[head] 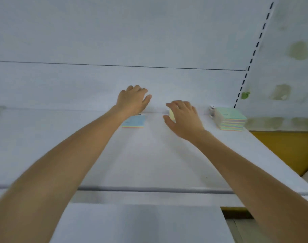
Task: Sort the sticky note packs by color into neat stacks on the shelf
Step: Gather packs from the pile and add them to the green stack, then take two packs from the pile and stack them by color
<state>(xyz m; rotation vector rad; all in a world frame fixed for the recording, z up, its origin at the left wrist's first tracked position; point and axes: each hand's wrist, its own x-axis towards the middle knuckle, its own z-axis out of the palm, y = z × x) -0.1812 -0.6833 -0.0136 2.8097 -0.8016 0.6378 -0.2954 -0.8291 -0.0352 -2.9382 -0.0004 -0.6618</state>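
Farthest left of the stack (231,119) lies the blue pack (134,122), flat on the shelf (149,155) with its striped edge toward the camera. The left hand (132,100) hangs over that pack's far corner. Its fingers are loosely bent, its thumb is spread and it holds nothing that can be seen. Whether its fingertips touch the shelf cannot be told.

Closer to the stack, but apart from it, is the yellow pack (171,115). The right hand (184,118) grips it, thumb on the near-left edge and fingers curled over the top. Only a pale sliver of the pack shows, so I cannot tell whether it is lifted or resting on the shelf.

The stack stands at the shelf's right end, green on top with many-coloured bands down its side and roughly squared.

The step in hand looks like placing the yellow pack. It matches neither the blue pack nor the stack's green top, so it likely needs its own spot left of the stack, with a clear gap. To do this well, pinch it by opposite edges so the sheets do not fan. Lower it flat, with its edges parallel to the stack's, and let go only once it sits. The free left hand could steady or square it without nudging the blue pack.
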